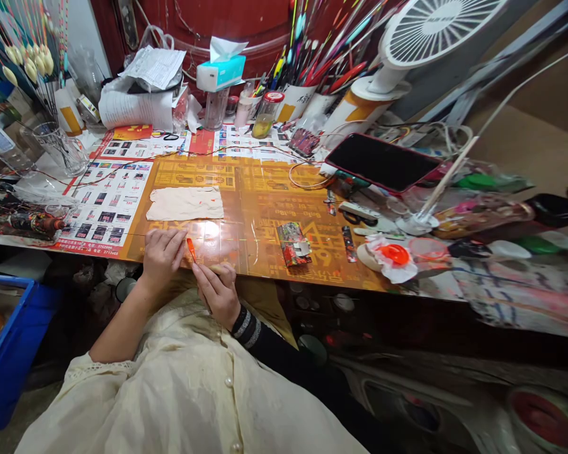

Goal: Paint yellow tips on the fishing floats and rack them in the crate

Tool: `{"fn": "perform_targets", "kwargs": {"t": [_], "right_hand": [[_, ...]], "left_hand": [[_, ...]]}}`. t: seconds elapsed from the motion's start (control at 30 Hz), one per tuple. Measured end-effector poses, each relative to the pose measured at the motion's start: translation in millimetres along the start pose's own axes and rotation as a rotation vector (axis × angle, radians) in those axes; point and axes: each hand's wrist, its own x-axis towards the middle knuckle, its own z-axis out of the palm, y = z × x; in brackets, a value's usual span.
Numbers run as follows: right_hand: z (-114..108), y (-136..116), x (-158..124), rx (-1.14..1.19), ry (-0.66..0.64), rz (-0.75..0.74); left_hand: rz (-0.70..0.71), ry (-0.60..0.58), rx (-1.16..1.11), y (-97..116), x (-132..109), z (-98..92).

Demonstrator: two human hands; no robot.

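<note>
At the near edge of the table, my right hand (pixel 218 287) grips a slim paintbrush (pixel 191 248) whose tip is bright orange. The brush points up and left, towards the fingers of my left hand (pixel 163 253). That left hand is closed, its fingers together at the table edge, and what they pinch is too thin or hidden to make out. Just beyond both hands a cream cloth (pixel 185 203) lies flat with a few small orange marks. To the right is a small paint-spattered block (pixel 294 244). Farther right, a pot of orange paint (pixel 394 255) sits on white tissue.
A phone (pixel 381 161) leans on a stand at the right, below a white fan (pixel 442 28). Jars and brush holders (pixel 296 101) line the back, beside a tissue pack (pixel 221 72). A drinking glass (pixel 64 151) stands left; a blue crate (pixel 14 353) is below.
</note>
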Motion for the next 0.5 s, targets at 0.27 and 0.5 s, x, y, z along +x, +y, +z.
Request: {"fn": "perform_targets", "kwargs": {"t": [0.27,0.5], "right_hand": [[-1.9,-0.7,2.8,0.027,0.031,-0.003],[-0.6,2.4,-4.3,0.059,0.022,0.005]], "left_hand": [[0.006,0.004,0.003,0.3,0.7,-0.5],[0.011,0.016,0.018,0.6,1.0,-0.9]]}}
